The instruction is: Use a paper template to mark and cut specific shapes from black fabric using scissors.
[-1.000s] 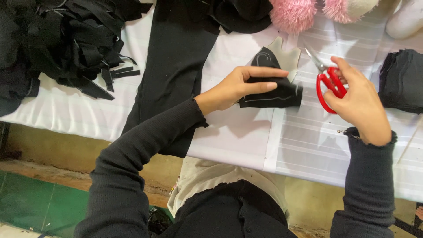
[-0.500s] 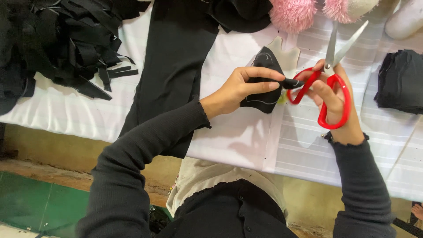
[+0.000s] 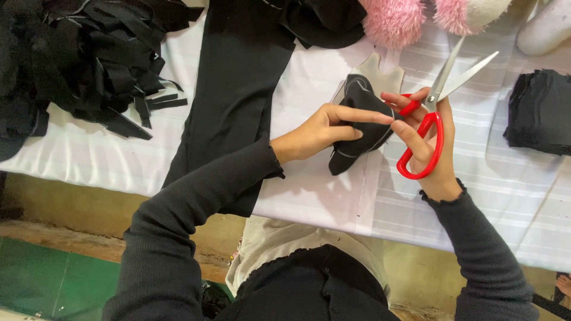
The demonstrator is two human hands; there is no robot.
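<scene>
The left hand [image 3: 318, 132] is pinching a small curved black fabric piece [image 3: 363, 122] on the white striped worktop [image 3: 505, 190]. At its three o'clock, the right hand [image 3: 429, 139] is closed around red-handled scissors [image 3: 429, 113], blades open. No cut is showing yet; the trimming seems barely started.
</scene>
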